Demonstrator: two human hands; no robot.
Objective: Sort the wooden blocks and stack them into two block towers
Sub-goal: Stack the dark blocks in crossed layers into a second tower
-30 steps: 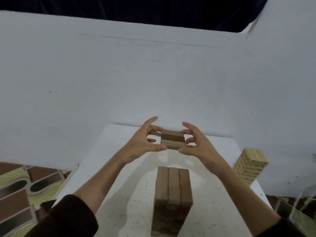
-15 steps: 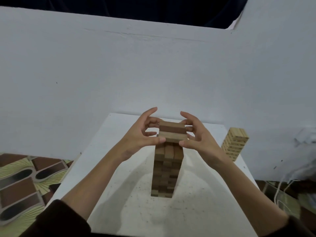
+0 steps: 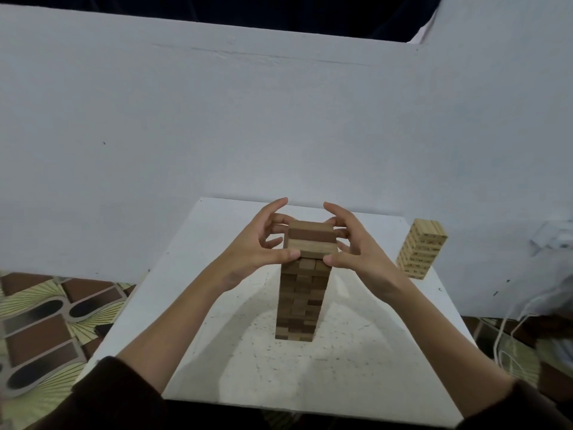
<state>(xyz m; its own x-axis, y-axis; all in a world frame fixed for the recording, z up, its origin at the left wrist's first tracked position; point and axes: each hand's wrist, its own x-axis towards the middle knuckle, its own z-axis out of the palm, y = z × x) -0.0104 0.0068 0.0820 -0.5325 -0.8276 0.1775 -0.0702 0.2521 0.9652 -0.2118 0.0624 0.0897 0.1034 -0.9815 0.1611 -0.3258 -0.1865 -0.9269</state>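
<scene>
Both hands have come down since the earlier frame, bringing a layer of three brown blocks (image 3: pixel 311 241) from mid-air onto the top of the dark wooden tower (image 3: pixel 300 297). That tower stands upright in the middle of the white worktop (image 3: pixel 356 352). The left hand (image 3: pixel 259 248) and right hand (image 3: pixel 356 248) each pinch one end of the layer, thumbs at the near edge and fingers curled behind, a narrow grip holding the blocks together. The layer lies crosswise to the row beneath and seems to rest on it or just above. To finish well, the layer likely needs squaring with the tower's sides before both grips ease off evenly, since a sideways nudge could topple the tall stack. A shorter pale wooden tower (image 3: pixel 421 248) stands well apart near the right far corner, out of the way. Patterned floor (image 3: pixel 46 321) shows at left, and white cords (image 3: pixel 508 330) hang at right.
</scene>
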